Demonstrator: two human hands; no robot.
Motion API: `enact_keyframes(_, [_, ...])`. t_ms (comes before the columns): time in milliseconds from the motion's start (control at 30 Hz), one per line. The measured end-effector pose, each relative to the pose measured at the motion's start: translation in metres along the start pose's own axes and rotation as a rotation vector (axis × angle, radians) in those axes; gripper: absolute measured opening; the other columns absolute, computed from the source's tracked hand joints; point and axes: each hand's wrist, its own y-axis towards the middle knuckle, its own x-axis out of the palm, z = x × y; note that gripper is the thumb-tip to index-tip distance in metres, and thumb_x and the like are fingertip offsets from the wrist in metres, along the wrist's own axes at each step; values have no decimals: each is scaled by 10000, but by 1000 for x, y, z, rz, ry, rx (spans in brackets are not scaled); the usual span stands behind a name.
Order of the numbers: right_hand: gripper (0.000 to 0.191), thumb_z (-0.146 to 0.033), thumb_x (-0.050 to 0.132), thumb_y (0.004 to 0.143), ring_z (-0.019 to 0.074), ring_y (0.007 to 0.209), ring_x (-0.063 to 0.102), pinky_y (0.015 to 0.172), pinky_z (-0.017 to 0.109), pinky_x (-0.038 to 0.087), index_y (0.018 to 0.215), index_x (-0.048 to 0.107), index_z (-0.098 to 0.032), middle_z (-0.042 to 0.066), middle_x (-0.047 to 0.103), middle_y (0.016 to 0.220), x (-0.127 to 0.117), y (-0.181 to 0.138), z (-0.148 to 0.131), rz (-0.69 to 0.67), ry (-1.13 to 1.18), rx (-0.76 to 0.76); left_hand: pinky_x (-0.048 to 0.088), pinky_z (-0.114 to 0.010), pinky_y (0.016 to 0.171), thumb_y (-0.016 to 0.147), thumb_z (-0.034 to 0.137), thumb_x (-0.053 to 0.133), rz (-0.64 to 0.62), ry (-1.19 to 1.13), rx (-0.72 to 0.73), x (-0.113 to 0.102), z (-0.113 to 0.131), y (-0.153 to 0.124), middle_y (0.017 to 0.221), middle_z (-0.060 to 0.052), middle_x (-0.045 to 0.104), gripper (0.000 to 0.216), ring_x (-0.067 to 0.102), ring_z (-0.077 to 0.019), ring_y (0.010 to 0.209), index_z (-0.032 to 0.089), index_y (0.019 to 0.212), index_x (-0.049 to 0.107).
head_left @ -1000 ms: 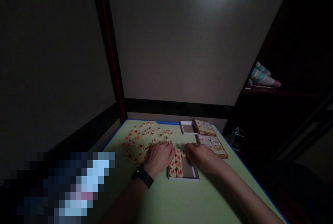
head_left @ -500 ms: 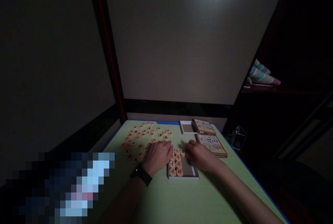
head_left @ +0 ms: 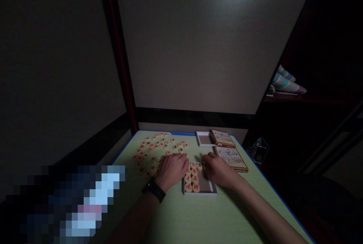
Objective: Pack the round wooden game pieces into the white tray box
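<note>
A shallow white-edged box tray (head_left: 200, 194) lies on the table, with round wooden Chinese chess pieces (head_left: 195, 187) in two columns along its left side, marked in red. One more piece (head_left: 199, 166), with a dark mark, sits in the far row beside my right fingers. My right hand (head_left: 217, 167) is over the tray's far right corner, its fingers curled together; what they grip is hidden. My left hand (head_left: 175, 166), palm down with fingers bent and close together, is at the tray's left edge. Its fingertips are out of sight.
Many loose chess pieces (head_left: 151, 146) are scattered on the green table (head_left: 181, 221), left and beyond my left hand. Another white tray (head_left: 204, 139) and two printed box lids (head_left: 224, 138) (head_left: 231, 158) lie at the back right. A wall panel (head_left: 193, 55) rises behind the table.
Both hands stay in almost the same place. The dark-marked piece beside my right fingers shows its face a little more clearly now.
</note>
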Motion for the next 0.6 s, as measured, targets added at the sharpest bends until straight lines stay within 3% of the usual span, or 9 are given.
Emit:
enact_keyframes(333, [299,-48,584,776,177,864,604,769,247,434,1047,645,-160,73,591,1018,-2,-2,-6,2,90,-10,496,-296,808,1004,253,372,5,1,-7,1,-1,1,953,-75,732,301,682,-191,865,191,935,658])
enact_keyframes(600, [375,-41,555,791,211,938,592,841,296,449,1142,616,-158,110,582,1092,-10,-4,-7,41,54,9,493,-303,806,1006,255,370,8,5,-6,1,-1,0,951,-72,733,301,687,-198,868,196,928,655])
